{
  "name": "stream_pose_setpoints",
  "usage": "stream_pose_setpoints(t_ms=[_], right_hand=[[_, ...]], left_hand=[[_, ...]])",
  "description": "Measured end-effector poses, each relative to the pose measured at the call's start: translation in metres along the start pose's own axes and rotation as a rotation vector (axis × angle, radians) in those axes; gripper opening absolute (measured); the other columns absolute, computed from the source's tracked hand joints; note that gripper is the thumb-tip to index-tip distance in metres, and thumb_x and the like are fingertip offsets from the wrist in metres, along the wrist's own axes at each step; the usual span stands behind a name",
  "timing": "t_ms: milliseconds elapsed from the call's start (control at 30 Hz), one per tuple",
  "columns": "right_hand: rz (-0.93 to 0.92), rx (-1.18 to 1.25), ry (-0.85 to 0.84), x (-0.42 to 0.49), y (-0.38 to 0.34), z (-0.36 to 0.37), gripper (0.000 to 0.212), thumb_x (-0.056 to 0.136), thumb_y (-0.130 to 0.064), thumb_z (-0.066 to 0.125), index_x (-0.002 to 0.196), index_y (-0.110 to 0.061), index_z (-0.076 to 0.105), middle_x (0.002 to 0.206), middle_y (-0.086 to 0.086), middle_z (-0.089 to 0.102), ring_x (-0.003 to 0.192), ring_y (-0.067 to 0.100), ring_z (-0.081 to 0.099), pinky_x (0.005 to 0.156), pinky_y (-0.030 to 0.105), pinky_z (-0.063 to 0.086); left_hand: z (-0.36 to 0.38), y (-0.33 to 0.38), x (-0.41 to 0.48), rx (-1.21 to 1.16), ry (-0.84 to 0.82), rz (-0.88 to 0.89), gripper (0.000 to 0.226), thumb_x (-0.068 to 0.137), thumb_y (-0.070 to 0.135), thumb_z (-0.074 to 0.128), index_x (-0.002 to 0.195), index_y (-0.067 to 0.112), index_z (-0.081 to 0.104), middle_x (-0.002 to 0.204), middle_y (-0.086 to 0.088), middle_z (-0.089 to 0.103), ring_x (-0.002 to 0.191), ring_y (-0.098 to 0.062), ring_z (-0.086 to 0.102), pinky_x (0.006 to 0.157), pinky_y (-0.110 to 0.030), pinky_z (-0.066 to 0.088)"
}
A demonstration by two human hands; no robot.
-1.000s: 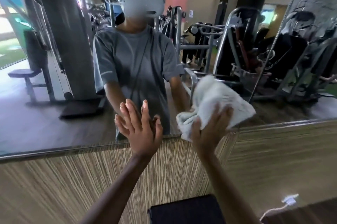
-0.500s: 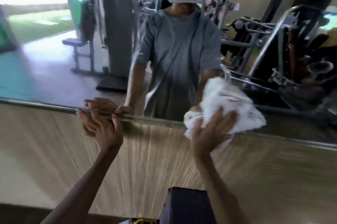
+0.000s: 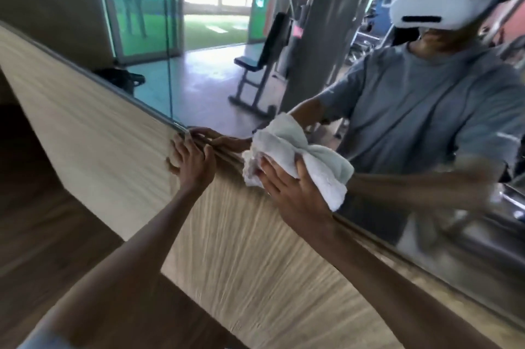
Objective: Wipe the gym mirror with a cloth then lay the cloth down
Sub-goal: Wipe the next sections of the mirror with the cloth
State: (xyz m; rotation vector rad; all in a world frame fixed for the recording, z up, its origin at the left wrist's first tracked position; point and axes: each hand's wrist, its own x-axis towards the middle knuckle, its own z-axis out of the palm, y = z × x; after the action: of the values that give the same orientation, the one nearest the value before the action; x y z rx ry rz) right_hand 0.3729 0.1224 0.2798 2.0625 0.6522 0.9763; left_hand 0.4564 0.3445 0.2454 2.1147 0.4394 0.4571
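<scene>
Fingers [image 3: 274, 178] of the right hand [image 3: 295, 198] were extended and spread, pressed flat over the white cloth [image 3: 287, 147]; none was seen to curl round it. The cloth was bunched into thick folds and held against the mirror [image 3: 204, 87] at the lower margin of the glass, its bottom corner overlapping the metal trim [image 3: 93, 77]. The thumb lay against the right side of the folds.

Fingers [image 3: 181, 150] of the left hand [image 3: 196, 164] were likewise straight and splayed. The palm lay flat on the wood-grain panel [image 3: 113, 132] below the mirror, with the fingertips reaching the trim. This hand held nothing and stood just beside the cloth, to its left. Both forearms were bare and reached forward from the lower edge of the view.

The panel ran diagonally, rising to the left, with dark wooden flooring [image 3: 34, 206] at its foot.

The glass reflected the person in a grey T-shirt [image 3: 426, 110] and a white headset [image 3: 443, 5]. Further left it reflected a grey column [image 3: 312, 36], a weight bench [image 3: 255, 64] and a glazed door [image 3: 142, 8] with grass beyond. Motion blur obscured detail at the right.
</scene>
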Motion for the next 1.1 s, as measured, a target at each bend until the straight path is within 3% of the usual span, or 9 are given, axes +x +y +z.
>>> stream_pose_setpoints(t_ms=[200, 300, 400, 500, 600, 767, 867, 1000, 1100], right_hand=[[-0.019, 0.071, 0.030, 0.162, -0.073, 0.010, 0.056, 0.103, -0.018, 0.019, 0.156, 0.000, 0.014, 0.164, 0.008, 0.021, 0.150, 0.026, 0.025, 0.119, 0.047, 0.030], [-0.010, 0.128, 0.017, 0.213, -0.094, 0.006, 0.059, 0.097, -0.021, 0.023, 0.155, -0.007, 0.027, 0.162, 0.004, 0.028, 0.149, 0.023, 0.027, 0.118, 0.047, 0.031], [-0.014, 0.163, 0.010, 0.221, -0.098, 0.004, 0.052, 0.094, -0.025, 0.048, 0.144, -0.014, 0.048, 0.155, 0.005, 0.042, 0.144, 0.025, 0.036, 0.112, 0.053, 0.032], [0.007, 0.348, 0.028, 0.198, -0.091, -0.003, 0.032, 0.087, -0.021, 0.066, 0.119, -0.022, 0.065, 0.137, 0.003, 0.058, 0.130, 0.027, 0.049, 0.096, 0.055, 0.037], [0.138, 0.628, 0.021, 0.149, -0.084, -0.021, 0.044, 0.075, -0.011, 0.067, 0.118, -0.022, 0.067, 0.131, 0.001, 0.060, 0.122, 0.028, 0.052, 0.083, 0.053, 0.044], [0.629, 1.060, -0.094, -0.020, -0.065, -0.074, 0.048, 0.075, -0.013, 0.053, 0.120, -0.024, 0.067, 0.129, -0.007, 0.061, 0.120, 0.020, 0.055, 0.078, 0.045, 0.054], [1.048, 1.038, -0.252, -0.146, -0.062, -0.121, 0.051, 0.075, -0.023, 0.044, 0.120, -0.025, 0.068, 0.127, -0.005, 0.064, 0.119, 0.023, 0.059, 0.082, 0.050, 0.054], [1.594, 0.914, -0.399, -0.291, -0.057, -0.199, 0.052, 0.079, -0.023, 0.043, 0.124, -0.015, 0.068, 0.127, 0.006, 0.065, 0.119, 0.030, 0.058, 0.095, 0.047, 0.048], [1.890, 0.803, -0.388, -0.377, -0.062, -0.263, 0.050, 0.079, -0.026, 0.044, 0.121, -0.012, 0.067, 0.121, 0.007, 0.067, 0.114, 0.030, 0.060, 0.099, 0.042, 0.046]], left_hand=[[-0.052, -0.066, 0.094, 0.256, 0.001, 0.210, 0.056, 0.107, 0.029, 0.035, 0.159, 0.015, 0.022, 0.168, -0.001, 0.013, 0.155, -0.020, 0.007, 0.117, -0.051, 0.002], [-0.070, -0.088, 0.103, 0.366, -0.042, 0.375, 0.061, 0.104, 0.026, 0.043, 0.160, 0.018, 0.021, 0.167, 0.000, 0.014, 0.155, -0.020, 0.012, 0.116, -0.050, 0.012], [-0.076, -0.095, 0.091, 0.342, -0.136, 0.339, 0.055, 0.104, 0.026, 0.046, 0.156, 0.014, 0.032, 0.166, -0.006, 0.019, 0.154, -0.021, 0.014, 0.118, -0.048, 0.013], [-0.076, -0.094, 0.056, 0.277, -0.221, 0.352, 0.044, 0.104, 0.024, 0.049, 0.145, 0.010, 0.049, 0.158, -0.013, 0.038, 0.147, -0.026, 0.034, 0.116, -0.046, 0.021], [-0.076, -0.090, 0.008, 0.166, -0.310, 0.366, 0.034, 0.102, 0.019, 0.053, 0.131, 0.004, 0.060, 0.138, -0.016, 0.059, 0.125, -0.032, 0.057, 0.105, -0.047, 0.041], [-0.059, -0.069, -0.099, -0.095, -0.520, 0.415, 0.054, 0.093, 0.046, 0.042, 0.116, 0.005, 0.068, 0.108, -0.008, 0.071, 0.096, -0.023, 0.067, 0.080, -0.034, 0.051], [-0.027, -0.040, -0.181, -0.154, -0.728, 0.442, 0.054, 0.094, 0.049, 0.043, 0.119, 0.007, 0.067, 0.113, -0.003, 0.070, 0.101, -0.009, 0.064, 0.083, -0.022, 0.046], [0.013, 0.002, -0.314, -0.148, -1.072, 0.554, 0.026, 0.103, 0.026, 0.053, 0.120, 0.012, 0.067, 0.111, 0.003, 0.068, 0.102, -0.009, 0.063, 0.079, -0.003, 0.037], [0.024, 0.022, -0.411, -0.158, -1.338, 0.614, 0.021, 0.105, 0.020, 0.051, 0.121, 0.018, 0.064, 0.100, 0.017, 0.063, 0.087, 0.012, 0.059, 0.074, 0.000, 0.037]])
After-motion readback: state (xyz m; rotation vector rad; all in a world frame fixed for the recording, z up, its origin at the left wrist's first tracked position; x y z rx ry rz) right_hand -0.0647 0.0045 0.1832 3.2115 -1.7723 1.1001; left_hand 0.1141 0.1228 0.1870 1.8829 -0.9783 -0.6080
